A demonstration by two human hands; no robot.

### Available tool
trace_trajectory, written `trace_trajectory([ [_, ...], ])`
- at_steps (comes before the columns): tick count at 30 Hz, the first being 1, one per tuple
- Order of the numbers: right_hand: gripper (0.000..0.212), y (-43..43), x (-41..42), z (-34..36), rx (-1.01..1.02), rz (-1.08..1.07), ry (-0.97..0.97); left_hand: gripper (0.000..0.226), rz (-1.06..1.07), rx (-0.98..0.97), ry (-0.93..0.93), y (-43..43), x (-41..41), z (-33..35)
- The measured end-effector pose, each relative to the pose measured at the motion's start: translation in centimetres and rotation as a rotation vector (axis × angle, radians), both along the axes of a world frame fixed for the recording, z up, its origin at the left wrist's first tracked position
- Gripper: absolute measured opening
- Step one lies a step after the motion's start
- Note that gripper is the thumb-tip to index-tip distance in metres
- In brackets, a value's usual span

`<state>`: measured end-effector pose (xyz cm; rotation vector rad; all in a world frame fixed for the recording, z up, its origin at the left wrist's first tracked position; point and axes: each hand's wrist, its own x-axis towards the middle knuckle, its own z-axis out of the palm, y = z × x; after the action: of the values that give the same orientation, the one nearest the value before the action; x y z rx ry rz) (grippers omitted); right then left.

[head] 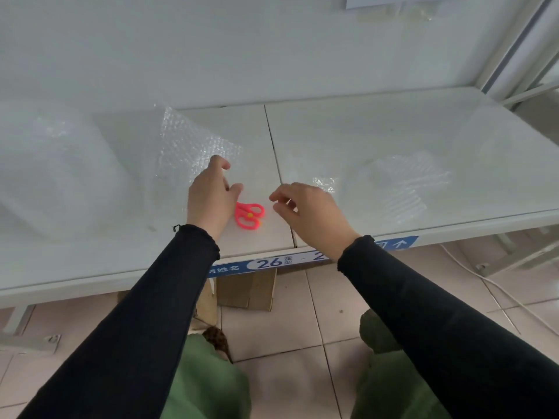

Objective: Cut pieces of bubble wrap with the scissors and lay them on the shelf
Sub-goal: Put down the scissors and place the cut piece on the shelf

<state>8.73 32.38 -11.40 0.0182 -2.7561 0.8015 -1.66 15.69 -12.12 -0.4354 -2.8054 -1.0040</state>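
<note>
Between the hands, just below the fingertips: pink scissors (250,215) flat on the shelf (393,131), ungripped. Left hand (211,198) loosely open, touching raised bubble wrap sheet (193,146). Right hand (305,210) half-curled, holding nothing. Cut pieces (405,182) right of right hand. Risks: clear sheet slipping from light touch; scissors nudged off near edge.

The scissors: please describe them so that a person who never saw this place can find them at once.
Look at the white shelf, near its front edge above the blue label. The scissors lie flat there, between the two hands. They are the only bright pink thing; everything around is white or clear bubble wrap.
</note>
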Motion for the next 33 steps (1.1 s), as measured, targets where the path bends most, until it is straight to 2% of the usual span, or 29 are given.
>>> trace_trajectory([
  [3,0.014,3.8,2.2,2.1,-0.017,-0.118,0.173,0.019,-0.154,0.102,-0.011,3.4,1.8,1.3],
  [5,0.009,7.0,3.7,2.9,-0.025,-0.258,0.193,0.026,-0.258,0.079,-0.007,5.6,2.5,1.1],
  [7,0.010,10.7,5.3,2.7,0.001,-0.433,0.125,0.036,-0.335,0.052,-0.033,7.8,3.1,0.7],
  [9,0.025,14.0,6.8,2.0,0.038,-0.578,0.008,0.047,-0.371,0.039,-0.069,9.9,3.8,0.3],
  [13,0.055,16.6,8.1,0.6,-0.027,-0.675,-0.301,0.067,-0.380,0.046,-0.171,13.0,4.4,-0.6],
  [16,0.062,16.3,7.6,0.2,-0.197,-0.668,-0.416,0.072,-0.377,0.096,-0.229,14.2,4.7,-1.2],
  [18,0.054,15.9,7.2,0.1,-0.258,-0.669,-0.412,0.068,-0.343,0.156,-0.243,14.3,4.8,-1.4],
  [21,0.016,15.5,6.4,0.2,-0.497,-0.640,-0.260,0.060,-0.264,0.400,-0.417,13.7,4.4,-0.9],
  [24,0.019,14.8,5.9,1.9,-0.772,-0.557,-0.023,0.052,-0.232,0.686,-0.627,12.1,4.2,1.2],
  [27,0.013,13.7,5.8,3.9,-0.987,-0.375,0.123,0.048,-0.390,0.789,-0.873,9.2,4.1,3.4],
  [30,0.010,12.7,5.7,5.0,-1.010,-0.202,0.100,0.049,-0.622,0.776,-1.123,6.2,4.0,4.5],
  [33,0.011,11.7,5.2,5.2,-0.989,-0.094,-0.009,0.062,-0.664,0.744,-1.140,5.0,4.1,4.8],
])
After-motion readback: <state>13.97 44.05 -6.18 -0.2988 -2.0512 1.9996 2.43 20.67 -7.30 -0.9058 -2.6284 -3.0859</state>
